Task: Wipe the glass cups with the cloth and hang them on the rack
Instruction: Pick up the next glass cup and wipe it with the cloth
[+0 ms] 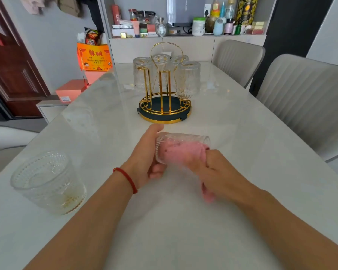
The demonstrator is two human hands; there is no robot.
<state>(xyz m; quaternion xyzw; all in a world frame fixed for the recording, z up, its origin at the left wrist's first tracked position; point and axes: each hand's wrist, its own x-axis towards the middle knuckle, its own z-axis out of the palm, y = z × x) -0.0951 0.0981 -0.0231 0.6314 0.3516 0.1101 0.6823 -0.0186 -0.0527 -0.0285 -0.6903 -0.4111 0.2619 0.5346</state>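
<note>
Glass cup (180, 146) is lying sideways above the counter (183, 221), the left hand (146, 162) gripping it; the right hand (219, 168) is clutching the pink cloth (183, 152) inside, wiping. Hanging on the rack (165, 106) probably comes next.

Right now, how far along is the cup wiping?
Done: four cups hang upturned on the gold rack. In hand: left hand holds a fifth cup while right hand works the pink cloth inside. Left: one cup stands on the table.

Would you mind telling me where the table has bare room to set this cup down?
Bare table lies right of the rack, and between rack and left cup. The rack itself is crowded with hung cups.
</note>
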